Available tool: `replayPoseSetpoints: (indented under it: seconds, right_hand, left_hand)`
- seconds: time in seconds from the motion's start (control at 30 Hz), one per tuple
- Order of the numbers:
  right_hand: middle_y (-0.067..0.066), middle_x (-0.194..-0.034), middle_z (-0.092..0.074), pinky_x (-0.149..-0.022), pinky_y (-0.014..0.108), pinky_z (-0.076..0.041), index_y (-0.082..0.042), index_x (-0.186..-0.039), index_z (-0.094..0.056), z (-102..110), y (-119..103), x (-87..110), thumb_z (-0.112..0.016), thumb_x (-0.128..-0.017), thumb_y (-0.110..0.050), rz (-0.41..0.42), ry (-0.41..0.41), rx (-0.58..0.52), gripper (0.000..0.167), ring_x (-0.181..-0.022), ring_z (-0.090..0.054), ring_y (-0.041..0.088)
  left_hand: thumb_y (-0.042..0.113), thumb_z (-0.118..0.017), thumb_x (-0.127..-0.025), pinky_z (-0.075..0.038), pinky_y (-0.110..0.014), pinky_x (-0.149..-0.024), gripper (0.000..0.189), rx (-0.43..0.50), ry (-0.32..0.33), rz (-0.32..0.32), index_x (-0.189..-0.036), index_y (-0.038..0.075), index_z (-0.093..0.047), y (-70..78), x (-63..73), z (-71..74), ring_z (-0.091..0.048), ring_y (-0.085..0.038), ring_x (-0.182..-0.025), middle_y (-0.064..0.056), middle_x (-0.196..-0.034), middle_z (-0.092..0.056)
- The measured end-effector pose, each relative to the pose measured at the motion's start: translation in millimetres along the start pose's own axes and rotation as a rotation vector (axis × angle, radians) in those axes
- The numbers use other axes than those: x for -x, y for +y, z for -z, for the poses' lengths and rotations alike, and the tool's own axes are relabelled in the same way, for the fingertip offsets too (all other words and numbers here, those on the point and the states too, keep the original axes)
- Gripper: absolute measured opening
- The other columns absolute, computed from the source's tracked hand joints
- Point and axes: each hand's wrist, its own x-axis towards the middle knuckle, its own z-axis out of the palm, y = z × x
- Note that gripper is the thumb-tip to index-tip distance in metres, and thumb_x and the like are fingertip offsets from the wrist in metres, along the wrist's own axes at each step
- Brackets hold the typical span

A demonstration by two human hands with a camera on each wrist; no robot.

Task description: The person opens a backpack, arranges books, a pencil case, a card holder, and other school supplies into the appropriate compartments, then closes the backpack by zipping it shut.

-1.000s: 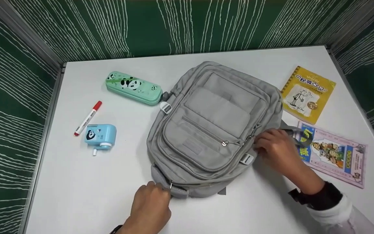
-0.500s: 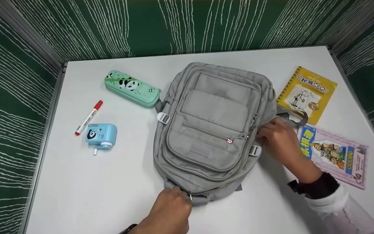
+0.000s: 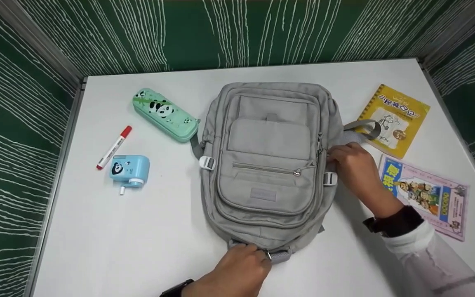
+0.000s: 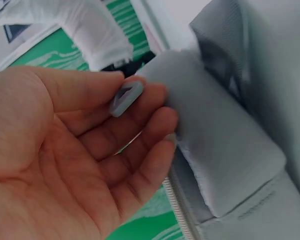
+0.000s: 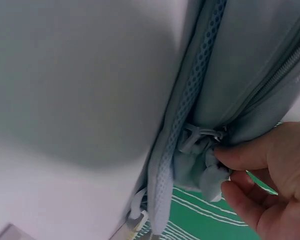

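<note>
A grey backpack (image 3: pixel 268 138) lies front side up on the white table, its padded carry handle (image 3: pixel 281 256) toward the person. At that end, my left hand (image 3: pixel 237 268) pinches a small grey loop-shaped zipper pull (image 4: pixel 126 99) between thumb and forefinger, its other fingers loosely curled. On the bag's right side, my right hand (image 3: pixel 353 169) pinches a bunched bit of grey fabric (image 5: pixel 215 177) between thumb and fingers. A knotted cord (image 5: pixel 202 135) and a zipper (image 5: pixel 280 72) show close to those fingertips.
A green panda pencil case (image 3: pixel 165 115), a red-capped marker (image 3: pixel 114 147) and a blue crank pencil sharpener (image 3: pixel 130 170) lie left. A yellow book (image 3: pixel 394 119) and a pink comic book (image 3: pixel 425 196) lie right. A shoulder strap (image 3: pixel 365 128) overlaps the yellow book.
The backpack has turned on the table until it lies nearly straight. My left hand has moved right with its near end; my right hand has shifted slightly up, keeping hold of the side.
</note>
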Motion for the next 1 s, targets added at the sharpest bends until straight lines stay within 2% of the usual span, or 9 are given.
replayPoseSetpoints:
  seconds: [0.2,0.37,0.5,0.63,0.73,0.87,1.0]
  right_hand:
    - [0.008,-0.09,-0.064,-0.07,0.037,-0.043,-0.002,-0.077,-0.067,-3,9,0.9,-0.065,-0.066,0.005,-0.001,-0.024,-0.01,0.013,-0.08,-0.053,0.027]
    - [0.011,-0.094,-0.064,-0.074,0.04,-0.044,-0.001,-0.082,-0.067,-2,12,-3.2,-0.059,-0.071,0.009,-0.024,-0.064,-0.057,0.017,-0.085,-0.055,0.029]
    - [0.015,-0.099,-0.062,-0.081,0.041,-0.042,0.001,-0.087,-0.066,6,4,-3.5,-0.055,-0.069,0.014,-0.065,-0.064,-0.099,0.026,-0.093,-0.055,0.031]
    - [0.016,-0.101,-0.061,-0.087,0.044,-0.036,0.002,-0.091,-0.065,14,-26,4.7,-0.055,-0.068,0.007,-0.031,0.036,-0.109,0.026,-0.096,-0.052,0.033]
    - [0.012,-0.099,-0.062,-0.086,0.041,-0.035,-0.001,-0.095,-0.064,17,-64,15.5,-0.057,-0.073,-0.003,0.074,0.065,-0.186,0.023,-0.094,-0.052,0.028]
    - [0.0,-0.098,-0.061,-0.083,0.032,-0.036,-0.008,-0.099,-0.064,17,-113,34.1,-0.062,-0.077,-0.013,0.237,-0.068,-0.357,0.023,-0.092,-0.052,0.017]
    - [-0.006,-0.093,-0.058,-0.078,0.03,-0.037,-0.012,-0.095,-0.064,13,-141,49.2,-0.064,-0.078,-0.018,0.334,-0.199,-0.411,0.018,-0.088,-0.051,0.012]
  left_hand:
    - [0.009,-0.065,-0.069,-0.037,-0.02,-0.05,0.006,0.016,0.041,-0.035,-0.075,0.012,-0.065,1.9,-9.3,-9.2,-0.048,-0.009,-0.065,0.003,-0.076,-0.059]
    - [0.013,-0.065,-0.073,-0.039,-0.02,-0.052,0.002,0.021,0.06,-0.013,-0.074,0.012,-0.063,0.2,-16.1,-12.7,-0.047,-0.009,-0.066,0.003,-0.073,-0.057]
    - [0.016,-0.063,-0.075,-0.04,-0.02,-0.054,0.004,0.039,0.104,0.011,-0.072,0.013,-0.061,-1.8,-18.3,-13.0,-0.047,-0.009,-0.065,0.003,-0.07,-0.055]
    - [0.014,-0.061,-0.075,-0.036,-0.018,-0.052,0.014,0.076,0.18,0.04,-0.063,0.016,-0.055,-2.7,-16.5,-13.3,-0.044,-0.007,-0.06,0.006,-0.061,-0.049]
    - [0.011,-0.061,-0.072,-0.034,-0.017,-0.051,0.016,0.117,0.24,0.068,-0.059,0.018,-0.053,-4.2,-13.7,-12.9,-0.043,-0.006,-0.057,0.008,-0.058,-0.046]
    - [0.012,-0.06,-0.073,-0.036,-0.018,-0.053,0.012,0.15,0.287,0.12,-0.064,0.018,-0.055,-7.1,-9.0,-11.7,-0.045,-0.007,-0.059,0.008,-0.061,-0.047]
    - [0.014,-0.055,-0.081,-0.035,-0.019,-0.053,0.015,0.208,0.301,0.183,-0.066,0.017,-0.053,-9.5,-5.3,-10.3,-0.044,-0.007,-0.06,0.008,-0.062,-0.046]
